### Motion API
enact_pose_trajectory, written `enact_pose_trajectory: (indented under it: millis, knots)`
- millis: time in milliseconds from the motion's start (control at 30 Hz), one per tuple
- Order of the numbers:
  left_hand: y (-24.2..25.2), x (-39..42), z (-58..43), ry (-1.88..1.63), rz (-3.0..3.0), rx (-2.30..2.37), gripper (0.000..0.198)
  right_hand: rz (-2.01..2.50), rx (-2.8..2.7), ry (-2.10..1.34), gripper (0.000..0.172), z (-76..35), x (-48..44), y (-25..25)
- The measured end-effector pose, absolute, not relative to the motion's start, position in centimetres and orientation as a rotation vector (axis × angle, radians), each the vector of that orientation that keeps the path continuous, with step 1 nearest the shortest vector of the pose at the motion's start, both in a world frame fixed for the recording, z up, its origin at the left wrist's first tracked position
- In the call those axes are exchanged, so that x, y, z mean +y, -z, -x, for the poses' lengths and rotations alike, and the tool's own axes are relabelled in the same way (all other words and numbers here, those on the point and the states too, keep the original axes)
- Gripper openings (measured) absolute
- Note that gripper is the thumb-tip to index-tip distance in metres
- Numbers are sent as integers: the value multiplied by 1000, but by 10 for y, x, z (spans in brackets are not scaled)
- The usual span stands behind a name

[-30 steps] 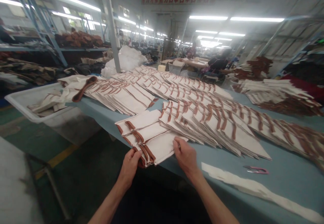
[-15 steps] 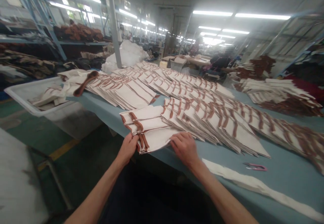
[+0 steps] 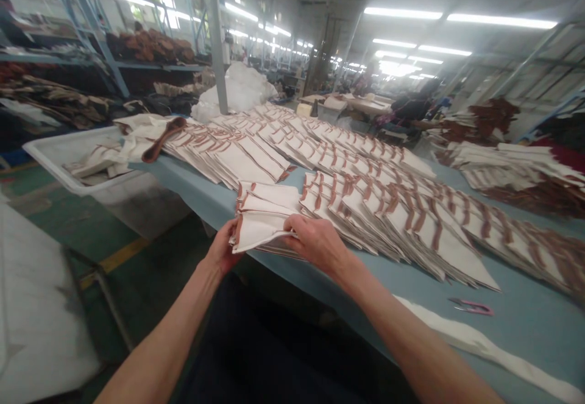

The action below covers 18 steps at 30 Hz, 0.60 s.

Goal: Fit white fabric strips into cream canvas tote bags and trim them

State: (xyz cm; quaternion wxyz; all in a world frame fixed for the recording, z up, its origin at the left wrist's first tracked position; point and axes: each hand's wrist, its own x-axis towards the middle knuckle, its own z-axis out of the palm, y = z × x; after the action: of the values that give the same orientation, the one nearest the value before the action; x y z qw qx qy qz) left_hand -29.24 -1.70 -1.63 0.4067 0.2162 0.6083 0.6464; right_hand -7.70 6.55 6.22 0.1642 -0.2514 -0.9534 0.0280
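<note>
A small stack of cream fabric pieces with brown trim (image 3: 260, 221) is lifted at its near edge off the blue table (image 3: 525, 312). My left hand (image 3: 222, 248) grips the stack from below at its left corner. My right hand (image 3: 315, 242) is closed over its right side, thumb on top. Long overlapping rows of the same cream and brown pieces (image 3: 388, 203) lie fanned across the table just beyond the stack.
A white bin (image 3: 59, 148) holding more pieces stands left of the table. Pink thread snips (image 3: 473, 306) and a long white fabric strip (image 3: 479, 343) lie at the near right. More piles (image 3: 512, 166) sit far right; a person works at a distant table.
Both hands have gathered the spread pieces into one stack and raised its near edge off the table. The view has shifted slightly right.
</note>
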Motion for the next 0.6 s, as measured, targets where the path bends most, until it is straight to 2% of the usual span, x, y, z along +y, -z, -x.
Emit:
enact_pose_trajectory:
  millis: [133,200,267,333,367,400,600]
  knots:
    - [10,-46,279,-1768,-552,1624,53,949,-2718,-96,17,73,78,-56]
    - [8,-74,256,-1882,-562,1765,46,1023,-2728,-104,13,76,81,-55]
    - [4,-98,227,-1906,-698,1868,31,1036,-2769,-111,11,85,80,-55]
    - [-3,-105,200,-1734,-1087,1832,18,1037,-2811,-103,12,95,77,-57]
    - [-6,-101,190,-1358,-1625,1786,24,1041,-2828,-91,13,100,75,-58]
    - [-8,-92,182,-1213,-1792,1749,26,1047,-2843,-76,15,104,73,-59]
    - [-5,-13,185,-843,-1884,2007,28,997,-2908,64,15,106,80,-74]
